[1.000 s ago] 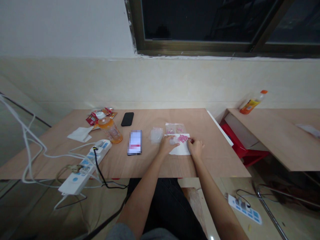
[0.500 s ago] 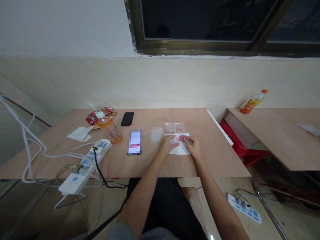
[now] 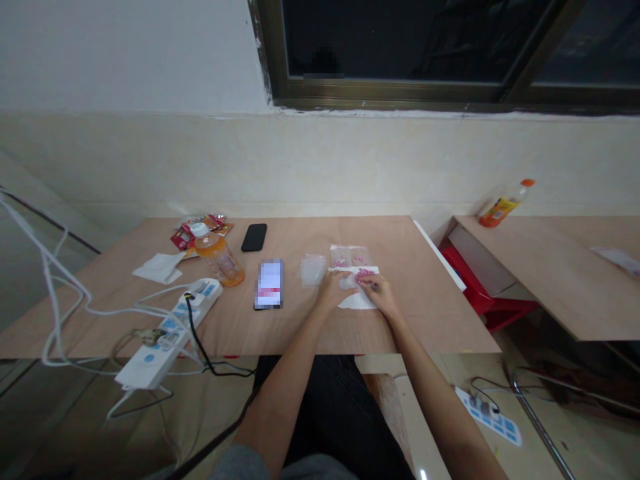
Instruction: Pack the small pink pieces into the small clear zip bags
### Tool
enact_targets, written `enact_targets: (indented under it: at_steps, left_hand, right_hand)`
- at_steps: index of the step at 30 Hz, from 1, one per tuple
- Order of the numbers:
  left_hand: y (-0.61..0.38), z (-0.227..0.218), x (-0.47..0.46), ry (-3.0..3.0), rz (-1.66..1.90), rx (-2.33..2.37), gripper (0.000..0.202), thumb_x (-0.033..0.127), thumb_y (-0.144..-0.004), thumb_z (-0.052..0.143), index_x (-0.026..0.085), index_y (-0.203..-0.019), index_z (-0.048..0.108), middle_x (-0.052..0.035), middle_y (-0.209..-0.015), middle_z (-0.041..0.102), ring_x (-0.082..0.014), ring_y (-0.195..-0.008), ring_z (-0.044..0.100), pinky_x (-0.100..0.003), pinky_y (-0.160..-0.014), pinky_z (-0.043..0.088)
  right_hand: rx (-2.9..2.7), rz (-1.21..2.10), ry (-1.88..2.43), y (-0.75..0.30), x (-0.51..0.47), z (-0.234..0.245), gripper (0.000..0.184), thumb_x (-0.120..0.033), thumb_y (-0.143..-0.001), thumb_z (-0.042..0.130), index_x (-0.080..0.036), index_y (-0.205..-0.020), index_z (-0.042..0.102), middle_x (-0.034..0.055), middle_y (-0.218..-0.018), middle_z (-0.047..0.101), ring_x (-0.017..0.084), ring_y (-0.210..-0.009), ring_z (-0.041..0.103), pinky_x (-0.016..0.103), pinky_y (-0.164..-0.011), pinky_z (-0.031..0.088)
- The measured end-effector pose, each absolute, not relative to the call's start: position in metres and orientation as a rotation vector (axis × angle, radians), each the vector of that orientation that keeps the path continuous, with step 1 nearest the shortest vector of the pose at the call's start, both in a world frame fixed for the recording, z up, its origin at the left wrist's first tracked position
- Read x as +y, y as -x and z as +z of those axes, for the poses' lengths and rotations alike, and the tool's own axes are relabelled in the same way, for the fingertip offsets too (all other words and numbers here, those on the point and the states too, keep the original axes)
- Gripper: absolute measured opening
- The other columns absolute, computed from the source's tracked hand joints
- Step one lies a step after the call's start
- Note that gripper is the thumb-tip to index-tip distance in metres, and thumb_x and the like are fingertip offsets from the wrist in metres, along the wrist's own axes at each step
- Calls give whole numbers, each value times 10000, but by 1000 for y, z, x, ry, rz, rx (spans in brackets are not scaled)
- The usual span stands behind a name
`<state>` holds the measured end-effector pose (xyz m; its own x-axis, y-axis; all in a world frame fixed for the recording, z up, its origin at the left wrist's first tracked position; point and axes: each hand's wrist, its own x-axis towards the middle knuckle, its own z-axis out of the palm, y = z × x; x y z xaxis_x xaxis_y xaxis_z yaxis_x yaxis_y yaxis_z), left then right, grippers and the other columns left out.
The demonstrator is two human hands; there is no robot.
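A white paper sheet [image 3: 358, 303] lies on the table in front of me, with a small heap of pinkish-red bits [image 3: 367, 273] near its top edge. My left hand [image 3: 332, 289] rests over the sheet's left side, thumb and fingers around a small clear plastic bag [image 3: 346, 283]. Close beside it, the fingers of my right hand [image 3: 381, 293] are pinched together between the heap and the bag; whatever they hold is too small to make out. Behind the sheet lie clear bags with pink bits inside [image 3: 350, 256]. Left of my left hand are more clear plastic bags [image 3: 313, 270].
Left of the bags lie a lit phone [image 3: 269, 285] and a black phone [image 3: 255, 237]. An orange drink bottle [image 3: 220, 259], tissue [image 3: 159, 267], red wrappers [image 3: 185, 236] and a power strip [image 3: 170, 333] with loose cables occupy the left side. Another bottle [image 3: 506, 205] stands on the right-hand table.
My right hand has shifted slightly left, from the pink heap toward the small bag at my left hand. My left hand has stayed in place.
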<state>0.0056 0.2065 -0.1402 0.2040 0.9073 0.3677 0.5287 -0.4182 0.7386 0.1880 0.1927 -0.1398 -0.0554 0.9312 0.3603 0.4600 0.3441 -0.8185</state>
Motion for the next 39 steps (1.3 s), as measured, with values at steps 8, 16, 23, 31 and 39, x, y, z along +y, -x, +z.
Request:
enact_targets:
  at_steps: [8, 16, 23, 31, 39]
  left_hand:
    - [-6, -140, 208, -2019, 1099, 1344, 501, 428, -654, 814, 205, -1084, 684, -74, -1082, 708, -251, -1027, 632, -405, -934, 484]
    - [-6, -137, 206, -1970, 1130, 1367, 494, 410, -639, 829, 205, -1066, 689, -73, -1050, 710, -234, -999, 638, -387, -918, 493]
    - [-7, -137, 207, -1945, 1153, 1357, 488, 397, -636, 830, 195, -1056, 687, -78, -1037, 706, -230, -980, 639, -388, -901, 497]
    - [-7, -139, 207, -1950, 1168, 1358, 476, 410, -642, 824, 193, -1044, 687, -74, -1005, 708, -221, -947, 643, -386, -885, 505]
    - [-6, -139, 207, -1959, 1153, 1373, 496, 417, -634, 829, 201, -1057, 684, -76, -1033, 707, -228, -965, 646, -386, -888, 509]
  right_hand:
    - [-1622, 534, 1251, -192, 196, -147, 243, -378, -829, 583, -223, -946, 729, 70, -958, 737, 225, -872, 651, 389, -845, 500]
    - [-1624, 257, 1603, -196, 194, -144, 178, -307, -754, 573, -211, -871, 667, 25, -848, 709, 194, -744, 584, 322, -732, 422]
    - [-1763, 199, 1703, -188, 188, -133, 109, -300, -744, 577, -223, -808, 622, 7, -823, 681, 210, -832, 575, 324, -757, 340]
    - [-1813, 183, 1681, -187, 188, -132, 94, -272, -758, 562, -219, -812, 617, 17, -829, 684, 219, -859, 575, 323, -758, 332]
    - [-1684, 227, 1514, -191, 191, -139, 73, -272, -748, 591, -215, -779, 624, 19, -783, 686, 187, -728, 559, 321, -743, 392]
